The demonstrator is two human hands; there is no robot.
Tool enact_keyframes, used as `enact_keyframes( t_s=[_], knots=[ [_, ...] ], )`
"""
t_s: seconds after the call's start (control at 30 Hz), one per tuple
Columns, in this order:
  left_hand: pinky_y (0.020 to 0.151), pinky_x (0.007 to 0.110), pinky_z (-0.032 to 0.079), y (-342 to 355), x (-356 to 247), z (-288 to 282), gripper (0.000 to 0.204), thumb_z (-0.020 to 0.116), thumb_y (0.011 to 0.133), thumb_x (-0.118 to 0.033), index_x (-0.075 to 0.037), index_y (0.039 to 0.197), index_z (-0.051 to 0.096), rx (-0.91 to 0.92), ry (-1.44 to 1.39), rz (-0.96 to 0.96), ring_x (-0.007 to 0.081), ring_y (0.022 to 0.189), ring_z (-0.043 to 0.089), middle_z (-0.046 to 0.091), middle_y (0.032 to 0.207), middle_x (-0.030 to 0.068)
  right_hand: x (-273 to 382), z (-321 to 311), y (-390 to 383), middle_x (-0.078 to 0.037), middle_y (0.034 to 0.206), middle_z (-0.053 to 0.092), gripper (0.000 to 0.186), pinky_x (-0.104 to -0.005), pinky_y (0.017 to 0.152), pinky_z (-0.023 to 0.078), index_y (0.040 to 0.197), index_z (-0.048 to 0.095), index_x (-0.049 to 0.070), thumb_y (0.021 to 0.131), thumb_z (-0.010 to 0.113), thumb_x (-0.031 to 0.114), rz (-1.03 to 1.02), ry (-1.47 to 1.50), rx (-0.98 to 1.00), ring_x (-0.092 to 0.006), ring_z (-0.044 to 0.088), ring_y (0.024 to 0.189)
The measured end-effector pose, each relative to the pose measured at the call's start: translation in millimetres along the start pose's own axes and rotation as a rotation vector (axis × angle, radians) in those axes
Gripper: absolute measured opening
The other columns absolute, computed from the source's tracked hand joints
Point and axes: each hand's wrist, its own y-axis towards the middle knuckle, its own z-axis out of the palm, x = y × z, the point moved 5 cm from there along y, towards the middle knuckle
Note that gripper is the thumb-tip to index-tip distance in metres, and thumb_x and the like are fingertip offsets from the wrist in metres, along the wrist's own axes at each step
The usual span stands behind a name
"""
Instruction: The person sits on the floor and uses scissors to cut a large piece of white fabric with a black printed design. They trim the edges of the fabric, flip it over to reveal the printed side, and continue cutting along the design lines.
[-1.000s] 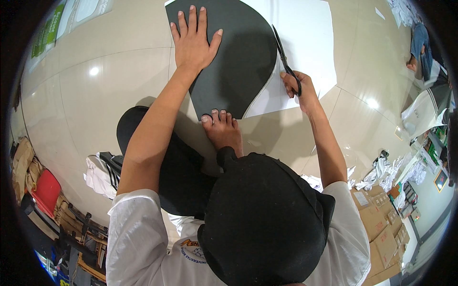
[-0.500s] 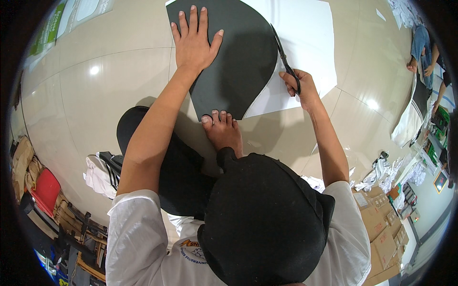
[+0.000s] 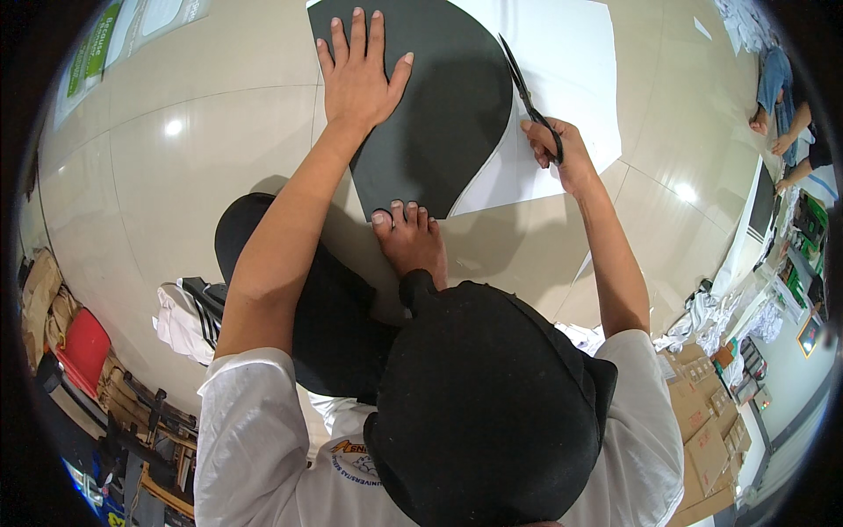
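My left hand lies open with fingers spread on a black sheet with a curved right edge, which sits over a larger white paper on the floor. My right hand grips black scissors, their long blades angled up and leftward beside the curve, over the white paper. A narrow strip of white shows along the lower curve of the black sheet. My bare foot is at the sheet's lower edge, between my arms.
A co-worker's hands and jeans show at the far right. Cardboard boxes and crumpled white scraps lie at the lower right. A red chair with other clutter stands at the lower left; a printed sheet lies upper left.
My right hand and the scissors have moved slightly up and to the right along the curve. My left hand is almost still. At far right, the co-worker's arms and the material near them have shifted.
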Motion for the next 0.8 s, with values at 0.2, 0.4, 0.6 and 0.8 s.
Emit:
enact_keyframes(
  t_s=[0.2,0.4,0.6,0.8],
  knots=[
    [0.132,0.067,0.012,3,-3,-6,0.084,0.049,0.107,-0.058,-0.007,0.172,0.031,0.08,0.002,-0.034,0.0492,0.164,0.02,0.029,0.177,0.0232,7,1,7,0.003,0.066,0.054,0.034,-0.0261,0.051,0.036,0.081,0.065,0.009,0.094,0.085,0.033,-0.012,-0.009,0.023,-0.0091,0.047,0.053],
    [0.134,0.064,0.01,10,-9,-21,0.088,0.054,0.105,-0.051,0.001,0.171,0.026,0.235,0.01,-0.103,0.051,0.164,0.018,0.025,0.177,0.0271,9,1,6,0.003,0.066,0.054,0.033,-0.0257,0.051,0.036,0.081,0.066,0.009,0.093,0.087,0.032,-0.001,-0.038,0.007,-0.0085,0.047,0.054],
    [0.134,0.064,0.01,10,-10,-21,0.089,0.054,0.105,-0.051,0.0,0.171,0.026,0.252,0.01,-0.109,0.0508,0.164,0.017,0.025,0.177,0.0269,6,-2,7,0.003,0.066,0.054,0.034,-0.0252,0.051,0.035,0.08,0.066,0.009,0.092,0.088,0.031,0.007,-0.07,0.023,-0.0082,0.047,0.054],
    [0.135,0.064,0.009,11,-10,-19,0.089,0.053,0.105,-0.052,0.0,0.172,0.025,0.258,0.013,-0.11,0.0503,0.164,0.016,0.024,0.178,0.0264,9,-6,9,0.003,0.066,0.054,0.034,-0.0258,0.051,0.036,0.079,0.066,0.009,0.093,0.087,0.032,-0.011,-0.044,0.029,-0.0087,0.047,0.054]
  ],
)
